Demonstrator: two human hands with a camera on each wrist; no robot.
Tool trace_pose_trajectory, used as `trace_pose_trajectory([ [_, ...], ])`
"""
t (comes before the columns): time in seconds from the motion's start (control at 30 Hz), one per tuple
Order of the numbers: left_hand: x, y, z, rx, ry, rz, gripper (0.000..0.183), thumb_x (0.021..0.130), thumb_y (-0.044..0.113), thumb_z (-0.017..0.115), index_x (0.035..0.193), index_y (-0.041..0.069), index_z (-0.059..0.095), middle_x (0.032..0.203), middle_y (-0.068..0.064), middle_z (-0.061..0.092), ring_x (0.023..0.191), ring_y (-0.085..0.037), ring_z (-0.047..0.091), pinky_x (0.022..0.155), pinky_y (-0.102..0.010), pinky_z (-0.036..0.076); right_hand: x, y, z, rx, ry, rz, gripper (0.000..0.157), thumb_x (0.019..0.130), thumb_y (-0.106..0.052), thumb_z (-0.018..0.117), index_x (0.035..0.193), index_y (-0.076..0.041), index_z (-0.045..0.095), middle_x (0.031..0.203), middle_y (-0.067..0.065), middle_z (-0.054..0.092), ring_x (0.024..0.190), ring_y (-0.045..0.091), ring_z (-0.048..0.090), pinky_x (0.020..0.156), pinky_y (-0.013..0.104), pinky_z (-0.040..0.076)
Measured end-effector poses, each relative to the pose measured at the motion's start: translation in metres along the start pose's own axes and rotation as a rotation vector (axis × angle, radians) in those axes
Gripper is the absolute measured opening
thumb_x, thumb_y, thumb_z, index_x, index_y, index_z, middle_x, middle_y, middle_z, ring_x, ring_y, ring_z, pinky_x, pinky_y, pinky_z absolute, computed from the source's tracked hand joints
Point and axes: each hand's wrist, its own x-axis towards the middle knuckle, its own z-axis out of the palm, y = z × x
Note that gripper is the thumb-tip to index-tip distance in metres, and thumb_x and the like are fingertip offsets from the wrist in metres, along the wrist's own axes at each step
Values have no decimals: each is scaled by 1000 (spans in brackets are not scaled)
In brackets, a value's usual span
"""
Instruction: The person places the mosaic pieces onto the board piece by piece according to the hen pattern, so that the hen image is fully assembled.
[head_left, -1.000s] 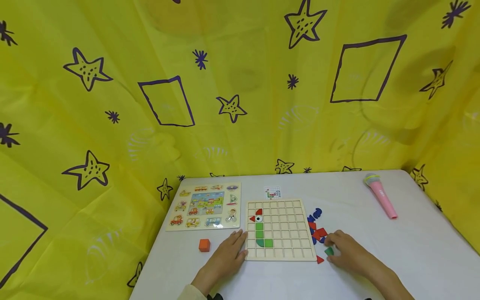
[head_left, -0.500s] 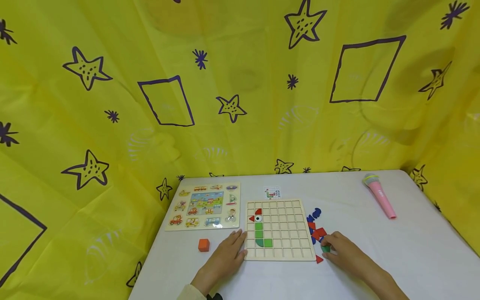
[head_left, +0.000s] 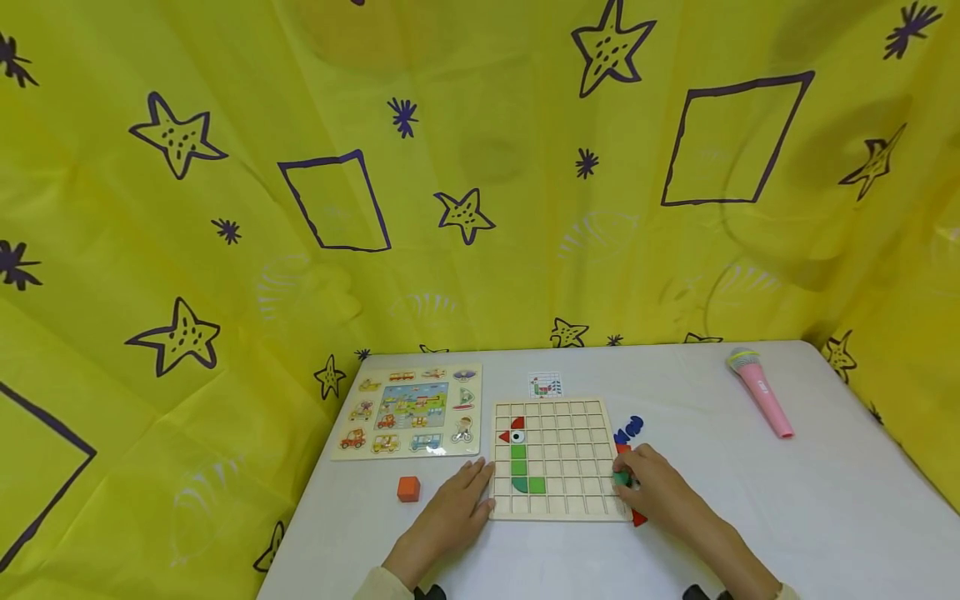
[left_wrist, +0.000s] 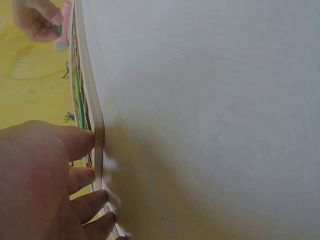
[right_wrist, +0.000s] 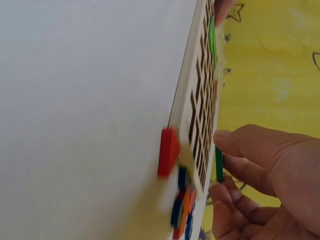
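Note:
A wooden grid board [head_left: 570, 458] lies on the table with red, white and green tiles set in its left columns, among them a light green square [head_left: 537, 485]. My left hand [head_left: 453, 510] rests against the board's left edge, fingers fairly straight and touching the rim. Over the board's right edge my right hand [head_left: 658, 487] pinches a dark green tile [right_wrist: 219, 164] between thumb and fingers, raised above the grid. Beneath and beside that hand lie red and blue tiles, partly hidden; a red triangle [head_left: 639, 517] shows by the lower right corner.
A small pattern card [head_left: 545, 384] lies behind the board. To the left are a picture puzzle [head_left: 408, 446] and an orange cube [head_left: 408, 489]. A pink microphone [head_left: 767, 398] lies at the back right. Loose blue pieces [head_left: 634, 426] sit right of the board.
My right hand has picked up the green tile from the table and carried it left to the board's right edge. The left hand stays in place.

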Motion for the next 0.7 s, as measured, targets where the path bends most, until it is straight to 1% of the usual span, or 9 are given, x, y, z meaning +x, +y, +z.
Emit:
trace_pose_trajectory([
  [0.13,0,0,0,-6,-1,-2,60,109,37,56,164,17,41,169,-5,40,156,-32,37,125,-53,37,11,-15,14,12,-15,-2,21,87,-8,85,102,-10,71,98,1,57,85,14,50,72,27,48],
  [0.27,0,-1,0,-17,-4,-3,60,109,37,56,164,18,41,169,-5,40,157,-32,37,125,-53,37,22,-30,31,19,-26,19,22,86,-10,87,102,-13,71,96,-1,56,85,14,51,72,26,50],
  [0.4,0,-1,0,-23,-12,-8,61,109,38,56,164,18,40,170,-4,39,157,-32,36,125,-54,37,29,-43,44,29,-40,8,23,86,-11,88,102,-14,71,93,-2,55,85,14,52,73,27,52],
  [0.6,0,-1,-1,-18,-9,-5,61,109,38,56,164,18,41,170,-5,39,156,-32,37,125,-54,37,34,-54,54,37,-81,-40,22,87,-13,87,98,-15,68,90,-1,53,84,15,51,72,27,48],
  [0.7,1,-1,-1,-13,-9,-2,61,109,38,56,164,18,41,170,-5,39,156,-32,37,125,-54,37,35,-56,55,46,-96,-65,22,88,-13,86,100,-15,68,91,-1,54,85,15,52,74,28,50],
])
